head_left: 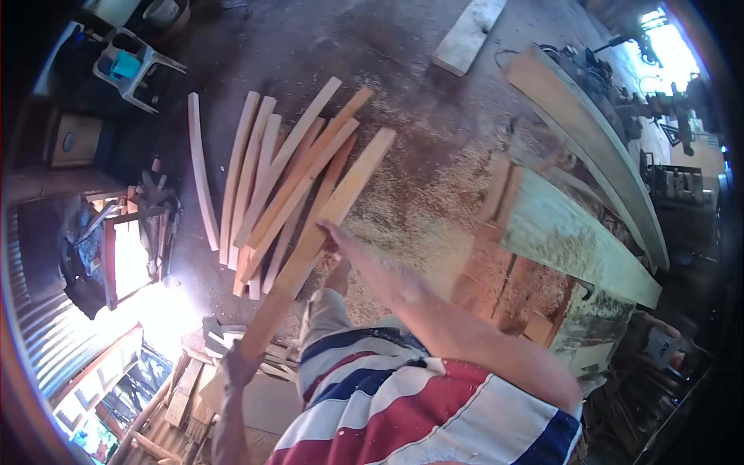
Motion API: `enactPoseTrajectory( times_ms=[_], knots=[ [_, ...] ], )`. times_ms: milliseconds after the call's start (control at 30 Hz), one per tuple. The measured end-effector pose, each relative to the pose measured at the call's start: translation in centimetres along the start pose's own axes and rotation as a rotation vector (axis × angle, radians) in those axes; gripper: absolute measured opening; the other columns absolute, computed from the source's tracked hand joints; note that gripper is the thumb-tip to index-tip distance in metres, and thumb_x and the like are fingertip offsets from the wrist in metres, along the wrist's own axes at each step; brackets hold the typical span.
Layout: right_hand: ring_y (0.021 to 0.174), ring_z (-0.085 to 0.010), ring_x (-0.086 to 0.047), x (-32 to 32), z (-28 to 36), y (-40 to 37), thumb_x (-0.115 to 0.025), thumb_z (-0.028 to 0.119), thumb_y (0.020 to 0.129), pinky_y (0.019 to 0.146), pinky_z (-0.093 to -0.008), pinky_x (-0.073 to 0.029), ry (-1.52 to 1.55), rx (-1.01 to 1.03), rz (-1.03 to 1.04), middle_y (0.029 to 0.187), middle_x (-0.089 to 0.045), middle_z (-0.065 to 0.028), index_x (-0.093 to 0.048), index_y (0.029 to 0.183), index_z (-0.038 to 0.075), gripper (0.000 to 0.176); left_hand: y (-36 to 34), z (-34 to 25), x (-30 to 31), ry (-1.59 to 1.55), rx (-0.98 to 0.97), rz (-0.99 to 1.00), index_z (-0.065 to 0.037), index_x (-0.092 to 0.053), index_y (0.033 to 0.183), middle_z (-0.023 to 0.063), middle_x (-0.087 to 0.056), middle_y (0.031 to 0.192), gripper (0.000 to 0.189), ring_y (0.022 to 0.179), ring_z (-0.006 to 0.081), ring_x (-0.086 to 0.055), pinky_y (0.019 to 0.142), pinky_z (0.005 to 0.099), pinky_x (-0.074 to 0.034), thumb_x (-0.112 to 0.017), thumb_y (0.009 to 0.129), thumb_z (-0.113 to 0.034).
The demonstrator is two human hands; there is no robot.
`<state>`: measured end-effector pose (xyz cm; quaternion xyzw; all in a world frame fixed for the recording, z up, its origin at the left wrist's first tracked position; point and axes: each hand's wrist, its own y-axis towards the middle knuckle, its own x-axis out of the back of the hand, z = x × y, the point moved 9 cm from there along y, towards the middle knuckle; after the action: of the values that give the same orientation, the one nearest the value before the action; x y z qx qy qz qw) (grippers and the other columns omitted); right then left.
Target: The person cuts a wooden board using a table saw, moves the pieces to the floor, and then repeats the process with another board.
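A long wooden strip [314,244] slants across my front, its far end raised toward the top right. My right hand [332,236] grips its edge near the middle. At the lower end my left hand [240,368] is closed around the same strip; some of its fingers are hidden. Just beyond lies a loose pile of similar wooden strips [263,182], several of them overlapping and fanned out on the floor. One strip [201,167] lies a little apart on the left of the pile.
Sawdust and shavings [418,225] cover the floor. A machine table [577,232] strewn with sawdust stands to my right, with a long curved board [597,147] beside it. A thick plank [469,39] lies ahead. A plastic chair [136,70] is far left; offcuts [186,391] lie lower left.
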<state>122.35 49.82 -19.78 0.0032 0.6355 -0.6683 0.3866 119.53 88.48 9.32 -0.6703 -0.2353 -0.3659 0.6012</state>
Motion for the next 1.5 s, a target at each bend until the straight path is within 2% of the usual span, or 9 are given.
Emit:
enactPoseTrajectory(
  times_ms=[133,400,533,667,800,867,933,1233,1500],
  knots=[
    [0.092,-0.0231,-0.077,-3.8,7.3,4.3,-0.075,0.044,0.096,0.077,-0.0400,-0.065,-0.179,-0.035,-0.062,0.098,-0.069,-0.0084,-0.060,0.123,0.000,0.054,8.9,-1.5,0.6,-0.096,0.043,-0.120,-0.005,-0.058,0.112,0.0251,-0.076,0.095,0.059,0.090,0.0484,-0.074,0.078,0.0575,-0.058,-0.089,0.078,-0.042],
    [0.083,-0.0198,-0.076,-3.7,27.2,-10.1,-0.072,0.033,0.102,0.067,-0.0345,-0.063,-0.666,0.087,-0.048,0.098,-0.074,-0.0097,-0.071,0.110,-0.001,0.036,33.7,2.6,-1.2,-0.096,-0.015,-0.330,-0.004,-0.063,0.124,0.0226,-0.075,0.098,0.055,0.089,0.0413,-0.075,0.080,0.0579,-0.058,-0.080,0.086,-0.039],
    [0.088,-0.0112,-0.068,1.8,41.6,-21.4,-0.070,0.035,0.104,0.071,-0.0276,-0.051,-0.732,0.366,-0.140,0.104,-0.075,-0.0069,-0.072,0.121,0.000,0.039,39.8,-8.8,5.8,-0.407,-0.016,-0.121,-0.005,-0.063,0.122,0.0209,-0.075,0.097,0.051,0.086,0.0391,-0.074,0.078,0.0558,-0.058,-0.079,0.087,-0.038],
    [0.095,-0.0174,-0.072,5.9,55.0,-31.9,-0.070,0.037,0.104,0.083,-0.0375,-0.058,-0.747,1.009,-0.420,0.107,-0.077,-0.0092,-0.061,0.141,-0.001,0.054,45.4,-22.8,9.6,-0.463,-0.089,0.013,-0.005,-0.064,0.121,0.0192,-0.075,0.096,0.046,0.084,0.0370,-0.074,0.076,0.0537,-0.058,-0.077,0.089,-0.036],
    [0.113,-0.0269,-0.072,10.0,61.1,-29.8,-0.071,0.039,0.103,0.098,-0.0416,-0.058,-0.807,0.733,-0.488,0.121,-0.075,-0.0154,-0.059,0.147,0.002,0.060,49.4,-35.7,14.6,-0.471,-0.074,0.135,-0.005,-0.065,0.119,0.0175,-0.074,0.094,0.042,0.082,0.0348,-0.073,0.073,0.0516,-0.057,-0.076,0.090,-0.034],
    [0.116,-0.0388,-0.071,11.8,63.9,-24.7,-0.067,0.038,0.101,0.101,-0.0490,-0.057,-1.428,0.469,-0.622,0.124,-0.072,-0.0216,-0.062,0.144,0.004,0.055,54.1,-43.8,19.1,-0.499,-0.078,0.161,-0.005,-0.065,0.118,0.0167,-0.074,0.093,0.040,0.081,0.0337,-0.073,0.072,0.0506,-0.057,-0.075,0.091,-0.033],
    [0.120,-0.0467,-0.066,11.1,66.7,-22.6,-0.064,0.039,0.100,0.105,-0.0542,-0.054,-1.465,0.450,-0.620,0.131,-0.066,-0.0257,-0.063,0.143,0.008,0.053,59.7,-51.1,23.7,-0.539,-0.105,0.142,-0.006,-0.066,0.118,0.0158,-0.074,0.093,0.038,0.080,0.0326,-0.073,0.071,0.0495,-0.057,-0.075,0.092,-0.032],
    [0.126,-0.0424,-0.066,1.7,100.0,-12.6,-0.065,0.050,0.104,0.107,-0.0498,-0.053,-1.323,0.784,-0.337,0.139,-0.066,-0.0262,-0.059,0.148,0.006,0.063,81.8,-76.1,38.3,-0.785,-0.187,0.091,-0.007,-0.068,0.114,0.0120,-0.074,0.090,0.029,0.075,0.0276,-0.071,0.066,0.0448,-0.057,-0.072,0.095,-0.028],
    [0.121,-0.0388,-0.070,20.8,123.4,-1.0,-0.068,0.046,0.101,0.103,-0.0458,-0.055,-0.888,0.594,-0.671,0.131,-0.073,-0.0235,-0.065,0.143,0.004,0.058,91.5,-85.3,40.8,-0.770,0.033,0.386,-0.007,-0.069,0.111,0.0086,-0.073,0.087,0.022,0.070,0.0232,-0.070,0.062,0.0406,-0.056,-0.069,0.098,-0.024]
  ],
)
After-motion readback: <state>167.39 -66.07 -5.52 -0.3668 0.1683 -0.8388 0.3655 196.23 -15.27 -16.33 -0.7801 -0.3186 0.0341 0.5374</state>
